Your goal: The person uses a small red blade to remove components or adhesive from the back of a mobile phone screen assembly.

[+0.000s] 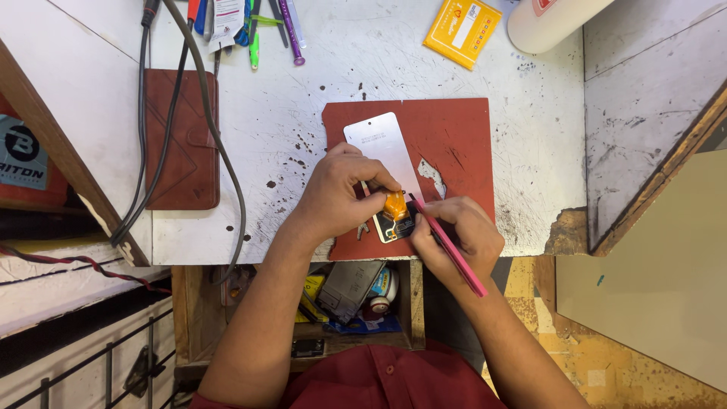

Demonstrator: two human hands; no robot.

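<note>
On the red mat (454,136), a phone (386,163) was pinned face down by the left hand (341,193), fingers curled shut on an orange piece (394,204) at its near end. A pink tool (448,244) was pinched like a pen in the right hand (454,235), its tip beside that piece. Were the tool pressed too hard, the open phone could be scratched.

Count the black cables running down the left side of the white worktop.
2. One thick black cable drops straight from the top edge beside the brown leather wallet case. The other black cable curves across the case's right side towards the bench edge. More may be hidden below.
</note>
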